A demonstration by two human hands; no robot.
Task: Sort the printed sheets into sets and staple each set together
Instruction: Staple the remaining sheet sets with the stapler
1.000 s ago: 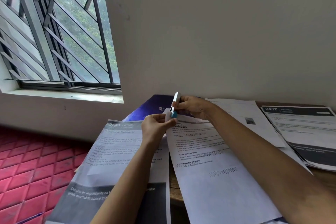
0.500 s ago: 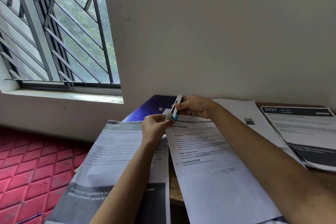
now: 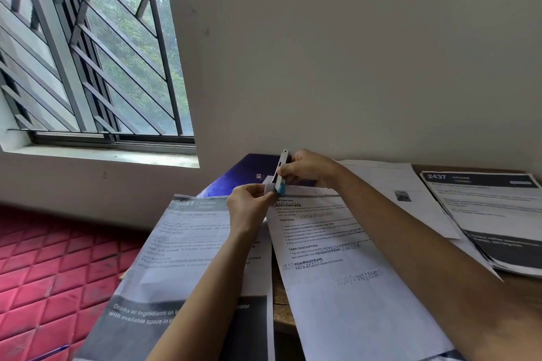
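Observation:
A set of white printed sheets (image 3: 346,272) lies lengthwise in the middle of the wooden table (image 3: 281,311). My left hand (image 3: 249,205) pinches its top left corner. My right hand (image 3: 308,168) grips a small silver and blue stapler (image 3: 280,173), whose jaws sit over that same corner, right beside my left fingertips. The stapler stands nearly upright. Under my left forearm lies a grey-headed sheet titled Refrigerator Restocking (image 3: 187,246).
A stack headed 2437 (image 3: 492,214) lies at the right, with a white sheet bearing a small photo (image 3: 401,193) beside it. A dark purple folder (image 3: 243,174) lies against the wall. Left of the table are a red quilted surface (image 3: 52,267) and a barred window (image 3: 88,53).
The stapler has tilted slightly in my right hand over the corner. Both hands stay at the same corner of the sheets.

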